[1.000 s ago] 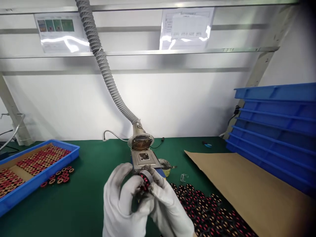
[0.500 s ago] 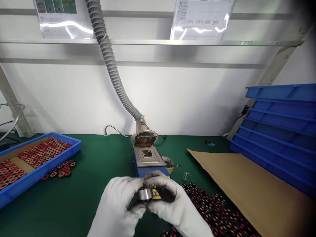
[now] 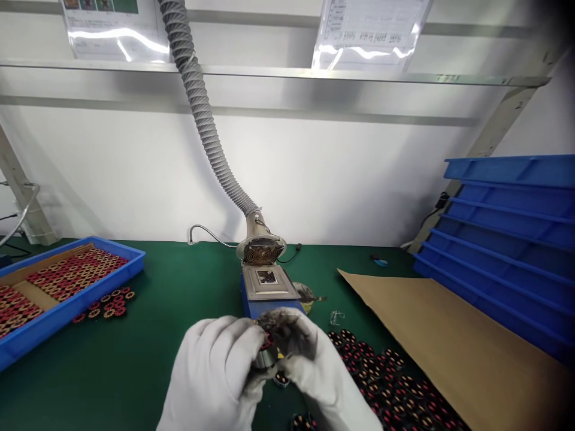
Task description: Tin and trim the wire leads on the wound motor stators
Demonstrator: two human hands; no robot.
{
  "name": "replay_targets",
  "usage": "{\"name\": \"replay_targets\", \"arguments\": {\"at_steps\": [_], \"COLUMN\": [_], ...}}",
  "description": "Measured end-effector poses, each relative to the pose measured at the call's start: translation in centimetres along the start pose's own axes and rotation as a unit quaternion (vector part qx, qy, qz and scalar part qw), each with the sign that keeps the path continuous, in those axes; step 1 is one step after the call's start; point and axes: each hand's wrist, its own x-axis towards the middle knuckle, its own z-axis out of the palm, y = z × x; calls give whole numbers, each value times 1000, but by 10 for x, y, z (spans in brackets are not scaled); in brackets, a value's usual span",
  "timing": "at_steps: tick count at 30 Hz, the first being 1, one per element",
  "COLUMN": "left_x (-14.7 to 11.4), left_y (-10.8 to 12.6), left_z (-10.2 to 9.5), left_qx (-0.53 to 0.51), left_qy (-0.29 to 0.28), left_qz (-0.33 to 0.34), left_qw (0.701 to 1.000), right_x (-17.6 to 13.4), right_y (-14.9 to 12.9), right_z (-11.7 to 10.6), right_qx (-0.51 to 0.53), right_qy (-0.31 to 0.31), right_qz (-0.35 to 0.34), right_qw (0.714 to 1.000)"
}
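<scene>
Left hand (image 3: 215,359), in a white glove, pinches a ring (image 3: 266,358) between thumb and fingers, so the ring is held up above the table (image 3: 179,293), in front of the machine (image 3: 270,281). Grey metal shows on its rim and red on its inner part. Right hand (image 3: 318,365), gloved too and darkly smudged at the fingertips, curls close against the ring's other side, thumb and fingers apart; whether it grips the ring I cannot tell. Just below the hands lies a loose part (image 3: 281,379), partly covered. To the right, a dark pile (image 3: 381,383) of similar parts spreads beside the cardboard (image 3: 449,335), with a stack of blue trays (image 3: 507,239) beyond. On the left, a blue tray (image 3: 130,270) holds rows of red and tan pieces, and more pieces (image 3: 112,304) lie just outside it. A ribbed hose (image 3: 206,126) runs down to the machine's round hood (image 3: 261,246).
</scene>
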Motion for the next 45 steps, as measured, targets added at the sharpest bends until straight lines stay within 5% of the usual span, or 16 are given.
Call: {"name": "replay_targets", "arguments": {"at_steps": [5,12,14,17,20,25,29,35,41,45], "left_x": [-2,-3,-4,-7,-8,-2,1,-3,-2,2], "left_y": [-1,-21,-25,-25,-23,-14,-11,-20,-24,-19], "left_z": [4,5,6,5,0,-5,4,4,-3,3], "left_qx": [-21,-279,-351,-453,-491,-460,-509,-561,-531,-559], "left_qy": [23,5,23,58,63,-91,-27,-67,-89,-37], "left_qz": [-45,-51,-92,-261,-369,-309,-304,-333,-306,-328], "left_qw": [999,959,931,850,787,828,805,755,786,761], "right_x": [3,-3,0,1,-5,-11,-10,-11,-10,-10], "right_y": [13,13,18,23,19,14,15,21,25,21], "right_z": [9,12,11,11,15,21,21,14,13,22], "right_qx": [109,264,282,302,313,324,302,272,292,287], "right_qy": [2,-23,-62,-120,-105,-68,-75,-37,-38,-49], "right_qz": [57,155,161,174,170,137,143,178,175,176], "right_qw": [992,952,944,930,928,934,940,945,940,940]}}
